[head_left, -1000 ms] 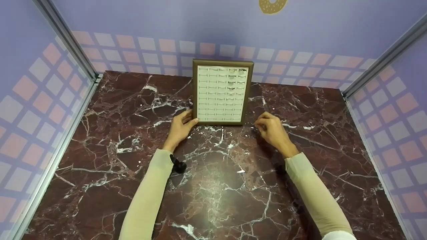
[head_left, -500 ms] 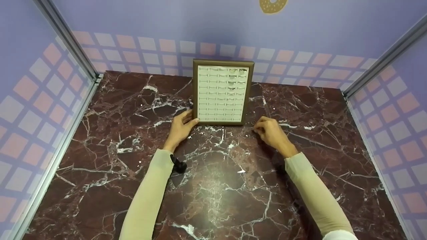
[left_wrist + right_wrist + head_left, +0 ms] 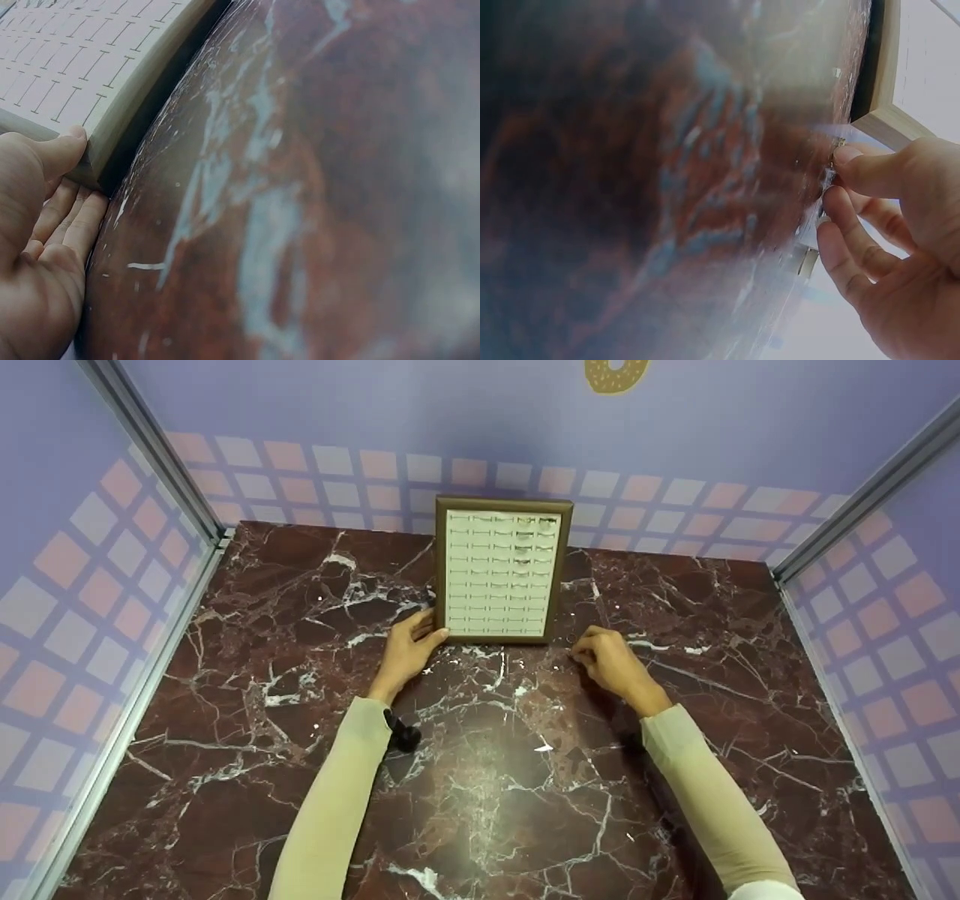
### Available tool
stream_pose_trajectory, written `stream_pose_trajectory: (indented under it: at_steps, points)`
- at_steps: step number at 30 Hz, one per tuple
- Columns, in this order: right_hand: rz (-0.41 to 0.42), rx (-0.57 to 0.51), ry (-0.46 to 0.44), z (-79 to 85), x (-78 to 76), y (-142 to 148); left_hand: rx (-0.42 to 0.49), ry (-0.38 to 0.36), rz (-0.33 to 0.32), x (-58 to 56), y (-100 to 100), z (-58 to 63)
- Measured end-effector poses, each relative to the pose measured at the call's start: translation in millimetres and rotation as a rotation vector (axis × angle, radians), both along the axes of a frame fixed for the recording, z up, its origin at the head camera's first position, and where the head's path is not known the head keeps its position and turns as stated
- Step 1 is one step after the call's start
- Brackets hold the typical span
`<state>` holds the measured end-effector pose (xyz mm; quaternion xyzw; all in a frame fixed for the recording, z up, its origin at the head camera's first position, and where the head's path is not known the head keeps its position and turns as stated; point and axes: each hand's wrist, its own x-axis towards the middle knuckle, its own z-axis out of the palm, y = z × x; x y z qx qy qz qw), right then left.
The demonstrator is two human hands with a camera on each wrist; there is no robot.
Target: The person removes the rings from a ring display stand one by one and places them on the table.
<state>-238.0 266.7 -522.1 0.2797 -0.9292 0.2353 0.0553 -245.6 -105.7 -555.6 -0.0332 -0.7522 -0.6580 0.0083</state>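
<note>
A brown-framed display board [image 3: 499,574] leans upright at the back of the table, its white face lined with rows of short slots. Several small rings [image 3: 523,547] sit in slots near its upper right. My left hand [image 3: 409,654] grips the lower left corner; in the left wrist view the thumb [image 3: 64,150] lies on the front. My right hand [image 3: 611,662] is just right of the board, apart from it. At its fingertips the right wrist view shows a tiny metallic piece, seemingly a ring [image 3: 838,145], pinched and mostly hidden by the thumb.
The dark red marbled table [image 3: 480,780] has a glossy, reflective surface. A patterned purple wall [image 3: 337,472] stands close behind the board, with side walls left and right. A black wrist strap [image 3: 403,733] sits at my left cuff.
My right hand has dipped slightly toward the tabletop, its fingertips drawing closer together. My left hand and the display board stay in place.
</note>
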Motion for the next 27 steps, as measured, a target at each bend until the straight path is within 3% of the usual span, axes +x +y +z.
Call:
stream_pose_trajectory:
  at_steps: [7,15,27]
  points:
    - [-0.005,-0.034,0.021,5.8,-2.7,-1,0.011,0.012,0.003,-0.1,0,-0.3]
    - [-0.086,-0.109,0.069,28.8,-11.2,-12,0.011,0.002,0.005,-0.3,1,-1.2]
    - [-0.149,-0.281,0.271,68.7,-31.5,-44,-0.001,0.016,0.009,0.4,1,-0.8]
